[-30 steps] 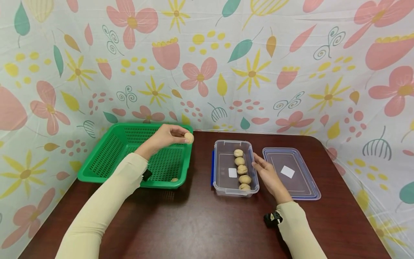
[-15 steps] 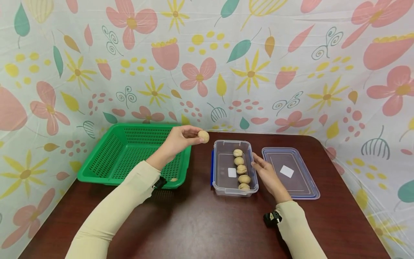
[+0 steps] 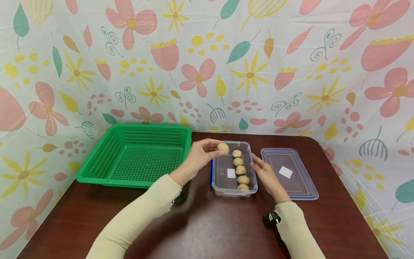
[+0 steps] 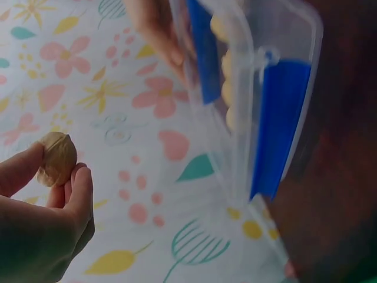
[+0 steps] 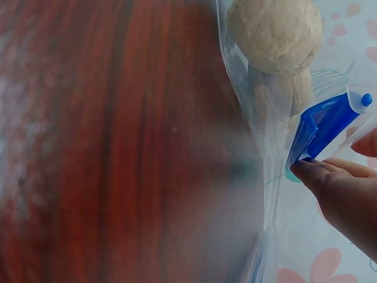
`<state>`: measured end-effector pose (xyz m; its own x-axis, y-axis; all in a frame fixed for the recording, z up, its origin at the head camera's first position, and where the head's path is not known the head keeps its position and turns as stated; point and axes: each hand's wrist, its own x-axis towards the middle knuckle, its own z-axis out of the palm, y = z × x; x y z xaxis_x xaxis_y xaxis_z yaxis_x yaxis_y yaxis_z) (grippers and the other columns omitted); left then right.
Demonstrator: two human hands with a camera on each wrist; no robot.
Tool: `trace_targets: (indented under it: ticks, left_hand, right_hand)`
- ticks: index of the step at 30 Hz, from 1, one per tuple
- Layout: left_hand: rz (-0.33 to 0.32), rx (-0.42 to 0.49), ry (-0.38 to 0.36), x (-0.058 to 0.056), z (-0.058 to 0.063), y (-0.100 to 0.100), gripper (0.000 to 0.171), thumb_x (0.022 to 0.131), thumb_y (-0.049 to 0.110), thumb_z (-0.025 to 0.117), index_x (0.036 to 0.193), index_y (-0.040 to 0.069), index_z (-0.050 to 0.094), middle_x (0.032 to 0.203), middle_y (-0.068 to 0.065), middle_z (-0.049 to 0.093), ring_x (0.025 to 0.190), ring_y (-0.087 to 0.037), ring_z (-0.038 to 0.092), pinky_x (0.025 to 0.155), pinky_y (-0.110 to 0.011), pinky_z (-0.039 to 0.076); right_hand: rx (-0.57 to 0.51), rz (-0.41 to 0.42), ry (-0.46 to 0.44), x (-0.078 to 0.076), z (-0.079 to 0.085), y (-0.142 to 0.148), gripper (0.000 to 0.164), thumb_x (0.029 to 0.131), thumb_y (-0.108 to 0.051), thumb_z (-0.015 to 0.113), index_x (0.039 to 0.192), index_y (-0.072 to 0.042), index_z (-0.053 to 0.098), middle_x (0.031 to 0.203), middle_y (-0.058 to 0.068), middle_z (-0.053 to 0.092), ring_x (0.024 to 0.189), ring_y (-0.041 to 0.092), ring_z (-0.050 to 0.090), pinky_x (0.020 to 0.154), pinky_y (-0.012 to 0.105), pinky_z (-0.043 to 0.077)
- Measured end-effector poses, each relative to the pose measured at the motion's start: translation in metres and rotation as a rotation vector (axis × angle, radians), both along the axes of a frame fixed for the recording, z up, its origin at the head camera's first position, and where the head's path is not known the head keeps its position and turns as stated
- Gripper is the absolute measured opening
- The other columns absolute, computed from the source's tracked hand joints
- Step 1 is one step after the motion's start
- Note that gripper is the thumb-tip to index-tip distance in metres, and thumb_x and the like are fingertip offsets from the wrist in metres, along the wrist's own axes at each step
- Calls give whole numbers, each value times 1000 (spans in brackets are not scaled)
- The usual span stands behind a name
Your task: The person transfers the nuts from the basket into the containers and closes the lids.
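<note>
My left hand (image 3: 199,156) pinches a walnut (image 3: 223,148) between thumb and fingertips, over the back left part of a clear plastic container (image 3: 223,183). In the left wrist view the pinched walnut (image 4: 57,159) shows its ridged tan shell. Inside the container, several walnuts (image 3: 239,162) form a row along the right side; a white label (image 3: 231,173) lies left of them. My right hand (image 3: 266,176) rests against the container's right side, fingers fairly straight. The right wrist view has its fingertips (image 5: 312,171) at a blue side latch (image 5: 333,124).
A green perforated basket (image 3: 84,178) stands at the back left. The container's clear lid (image 3: 299,187), with a blue seal and a white label, lies to the right. A flower-patterned cloth (image 3: 197,43) rises behind the dark wooden table (image 3: 210,230).
My left hand has carried the walnut rightward from the basket's right edge to over the container. The right hand has stayed at the container's side.
</note>
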<state>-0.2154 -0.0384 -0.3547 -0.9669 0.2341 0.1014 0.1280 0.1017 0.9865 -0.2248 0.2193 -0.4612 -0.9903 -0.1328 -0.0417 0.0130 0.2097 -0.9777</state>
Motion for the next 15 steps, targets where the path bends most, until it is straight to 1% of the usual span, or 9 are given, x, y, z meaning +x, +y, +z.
trace_targets:
  ticks: [5, 10, 15]
  left_hand:
    - [2, 17, -46, 0, -18, 12, 29, 84, 6, 75, 113, 2, 69, 102, -9, 70, 88, -15, 64, 76, -26, 54]
    - [14, 47, -88, -3, -38, 22, 29, 81, 4, 76, 109, 0, 70, 99, -10, 70, 85, -14, 65, 75, -26, 54]
    - [33, 28, -126, -5, -59, 31, 29, 80, 6, 78, 107, 1, 71, 96, -9, 70, 83, -12, 64, 76, -32, 56]
  right_hand:
    - [8, -4, 6, 1, -2, 0, 51, 104, -9, 38, 151, 3, 22, 157, 19, 19, 144, 34, 15, 117, 48, 13]
    - [10, -1, 15, 1, -1, 0, 52, 104, -10, 39, 151, 2, 22, 156, 20, 19, 144, 34, 16, 117, 48, 13]
    - [11, 0, 19, 1, -1, 0, 52, 104, -10, 40, 151, 3, 21, 156, 21, 20, 144, 34, 16, 117, 49, 13]
